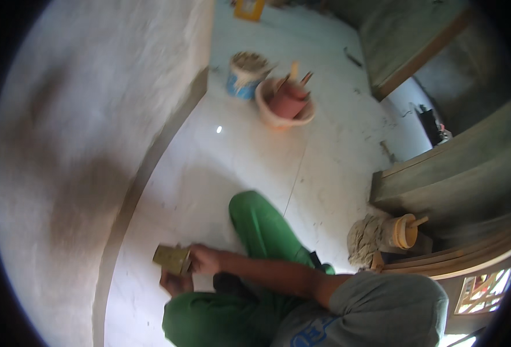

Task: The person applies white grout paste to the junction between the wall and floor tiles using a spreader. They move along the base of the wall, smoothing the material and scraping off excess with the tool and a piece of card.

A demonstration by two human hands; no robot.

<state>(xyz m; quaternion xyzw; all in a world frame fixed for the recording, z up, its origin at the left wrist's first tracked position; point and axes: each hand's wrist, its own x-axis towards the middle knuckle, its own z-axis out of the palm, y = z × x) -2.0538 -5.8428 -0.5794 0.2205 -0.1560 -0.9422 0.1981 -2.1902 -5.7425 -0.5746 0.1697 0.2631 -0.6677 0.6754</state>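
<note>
An olive-yellow rectangular block (171,258) is held above the pale floor near the wall's foot; its exact kind is unclear. My right hand (204,259) grips its right end, at the end of a bare forearm that reaches across from the lower right. Just under the block, my left hand (176,283) is closed against its lower side, with the fingers partly hidden and blurred. Both hands are between my bent knees in green trousers (258,222) and the plastered wall.
The grey wall (82,150) with its dark skirting (145,168) runs along the left. Ahead stand a bucket of mortar (248,72) and a basin (278,121) holding a reddish bucket (290,99). To the right are a yellow bucket (404,232), a grey sack (364,238) and wooden frames (452,263).
</note>
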